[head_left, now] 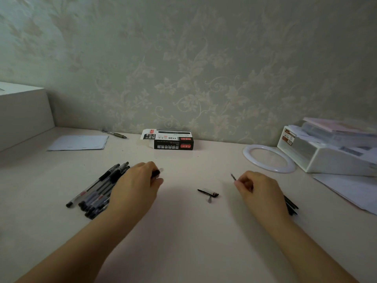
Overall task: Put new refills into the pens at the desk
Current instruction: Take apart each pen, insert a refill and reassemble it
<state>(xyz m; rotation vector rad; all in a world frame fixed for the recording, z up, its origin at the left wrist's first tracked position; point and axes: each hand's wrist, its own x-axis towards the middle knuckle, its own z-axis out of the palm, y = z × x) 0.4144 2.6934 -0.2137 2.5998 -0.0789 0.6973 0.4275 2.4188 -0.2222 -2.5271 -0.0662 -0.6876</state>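
Note:
Several black gel pens (98,190) lie in a pile at the left of the desk. My left hand (136,184) sits over the pile's right side and grips a pen barrel (157,172) whose clear end pokes out past my fingers. My right hand (259,190) pinches a thin refill (233,176), tip pointing up and left. Behind my right wrist lie several dark refills (291,205), partly hidden. A black pen cap and a small clear piece (209,194) rest on the desk between my hands.
An open black refill box (173,140) stands against the wall. A white sheet (79,142) and a green pen (115,133) lie at the back left. A white ring (269,158), a white organiser (330,152) and papers (350,190) occupy the right.

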